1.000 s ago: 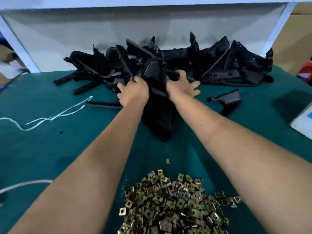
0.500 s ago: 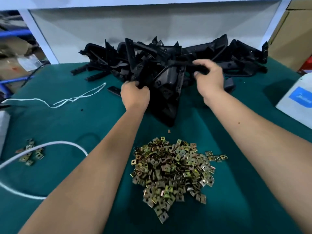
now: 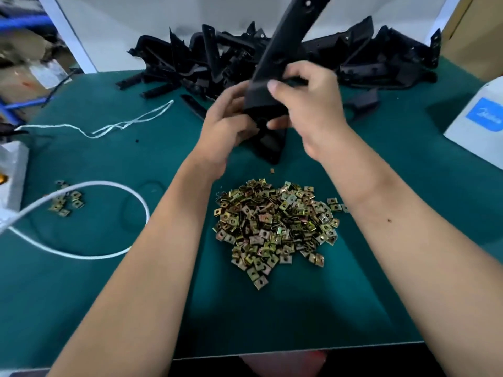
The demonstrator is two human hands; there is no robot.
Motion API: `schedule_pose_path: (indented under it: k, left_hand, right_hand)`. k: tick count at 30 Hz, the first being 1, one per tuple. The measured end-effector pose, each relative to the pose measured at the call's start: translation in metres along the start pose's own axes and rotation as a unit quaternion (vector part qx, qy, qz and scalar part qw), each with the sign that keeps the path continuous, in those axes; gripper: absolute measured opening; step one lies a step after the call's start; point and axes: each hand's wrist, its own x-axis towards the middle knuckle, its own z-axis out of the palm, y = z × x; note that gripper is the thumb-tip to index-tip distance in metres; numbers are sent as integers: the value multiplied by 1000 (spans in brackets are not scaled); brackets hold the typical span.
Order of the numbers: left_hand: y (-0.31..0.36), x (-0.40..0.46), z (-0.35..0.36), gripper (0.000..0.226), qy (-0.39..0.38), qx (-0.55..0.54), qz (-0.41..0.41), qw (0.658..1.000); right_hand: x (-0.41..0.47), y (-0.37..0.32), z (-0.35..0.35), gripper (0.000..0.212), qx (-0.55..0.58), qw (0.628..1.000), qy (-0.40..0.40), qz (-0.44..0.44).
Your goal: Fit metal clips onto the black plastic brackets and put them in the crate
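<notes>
A: Taking the big heap of metal clips (image 3: 275, 227) as the marker, what lay furthest to its left?

B: A white block (image 3: 11, 172) at the table's (image 3: 272, 317) edge; nearer the heap, a thick white cord (image 3: 109, 254) looped over the green surface, and inside that loop a small scatter of clips (image 3: 65, 200); beyond the loop, further from the person than the heap, a thin white string (image 3: 128, 123) trailed.

A: And the hands?

B: Both were raised just beyond the heap; the left hand (image 3: 226, 123) had its fingers curled round the lower left edge of a long black bracket (image 3: 283, 47); the right hand (image 3: 310, 104) pinched the same bracket from the other side, thumb on the near face.

A: How did that bracket stand?

B: Tilted, its upper end running out of the top of the view, its lower tip hanging just beyond the heap; whether the tip touched the table I could not tell.

A: Behind it?

B: A pile of black brackets (image 3: 367, 55) stretched along the far side of the table against a white panel (image 3: 130, 25); one loose bracket (image 3: 362, 103) lay right of the hands.

A: Furthest right of the heap?

B: A white box with a blue label (image 3: 479, 123); behind it, a brown carton (image 3: 476, 31).
</notes>
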Motion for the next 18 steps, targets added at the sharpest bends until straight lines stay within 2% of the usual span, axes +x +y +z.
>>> schedule_pose_path:
  k: [1, 2, 4, 5, 7, 9, 12, 13, 15, 17, 18]
  left_hand:
    - [-1, -6, -4, 61, -43, -17, -16, 999]
    - [-1, -12, -8, 61, -88, -30, -35, 995]
    - [-3, -23, -17, 55, -163, -39, -80, 983]
    - [-5, -27, -20, 50, -176, -39, -97, 979]
    - [-8, -32, -23, 37, -150, -35, -98, 983]
    - [-10, -32, -27, 36, -112, -36, -82, 990]
    - [-11, -28, -36, 43, -60, -92, -58, 992]
    - [-12, -26, -40, 42, -24, -124, -56, 990]
    - [-15, -21, -47, 35, 43, -184, -50, 981]
    - [-18, -18, -48, 27, 73, -231, -49, 969]
    - [-19, -18, -46, 22, 77, -244, -51, 965]
  right_hand:
    - [-1, 3, 1, 4, -44, 999, -14, -10]
    - [0, 6, 0, 10, -82, 996, -20, -15]
    - [1, 11, -3, 15, -133, 990, -38, -9]
    - [0, 12, -3, 17, -162, 985, -50, -13]
    - [-6, 17, 0, 28, -210, 974, -79, -31]
    - [-12, 22, 2, 38, -222, 970, -87, -45]
    - [-22, 32, -13, 28, -244, 964, -38, -98]
    - [-27, 35, -19, 23, -248, 961, -58, -106]
    - [-37, 41, -25, 18, -280, 939, -168, -103]
    - [-46, 44, -21, 18, -336, 891, -289, -96]
    - [-48, 46, -18, 20, -351, 874, -323, -94]
